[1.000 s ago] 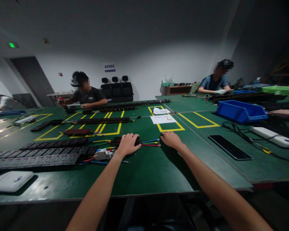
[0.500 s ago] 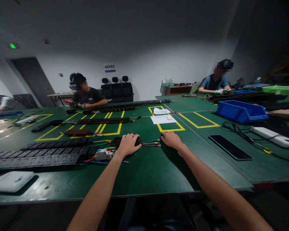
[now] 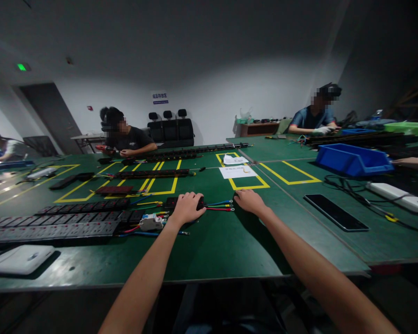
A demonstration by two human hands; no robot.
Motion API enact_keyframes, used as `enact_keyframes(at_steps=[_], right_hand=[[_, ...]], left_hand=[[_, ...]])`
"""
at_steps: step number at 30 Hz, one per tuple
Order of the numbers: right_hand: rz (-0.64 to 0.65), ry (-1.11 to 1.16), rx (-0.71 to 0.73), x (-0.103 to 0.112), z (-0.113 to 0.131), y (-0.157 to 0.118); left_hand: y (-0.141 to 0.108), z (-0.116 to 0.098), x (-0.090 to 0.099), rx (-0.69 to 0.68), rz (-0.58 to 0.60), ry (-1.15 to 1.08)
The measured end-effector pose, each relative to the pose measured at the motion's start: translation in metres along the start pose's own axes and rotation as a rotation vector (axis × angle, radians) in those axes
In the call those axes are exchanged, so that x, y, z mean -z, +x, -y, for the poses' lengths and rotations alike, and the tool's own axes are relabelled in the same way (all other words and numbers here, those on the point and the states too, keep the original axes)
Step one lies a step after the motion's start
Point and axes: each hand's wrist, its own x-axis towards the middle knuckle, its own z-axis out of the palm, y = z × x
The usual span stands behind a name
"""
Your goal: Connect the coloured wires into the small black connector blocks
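My left hand [image 3: 188, 208] lies over a small black block [image 3: 171, 202], its fingers curled around the block on the green table. Blue, green-yellow and red wires [image 3: 219, 207] with metal ring ends stick out to the right of that block. Just beyond the wire ends, my right hand [image 3: 250, 202] rests on the table with its fingers closed; what they hold, if anything, is hidden. Left of my left hand lie black socket strips [image 3: 73, 226] with red marks. A grey-white breaker [image 3: 151, 222] with red and blue wires sits at their end.
A white box [image 3: 22, 260] sits at the near left. On the right are a phone [image 3: 334, 212], a blue bin [image 3: 353, 160], a white device [image 3: 399, 197] and black cables. Paper sheets [image 3: 239, 172] lie ahead among yellow tape outlines. Co-workers sit across the table.
The view has shifted slightly. Both hands keep nearly the same place and pose, and the block and wires stay put.
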Motion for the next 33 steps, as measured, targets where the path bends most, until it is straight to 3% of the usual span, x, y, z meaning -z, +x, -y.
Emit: enact_keyframes(at_steps=[33], right_hand=[[0.013,0.007,-0.009,-0.0007,-0.0009,0.0008]], left_hand=[[-0.0002,-0.0022,0.003,0.002,0.015,0.024]])
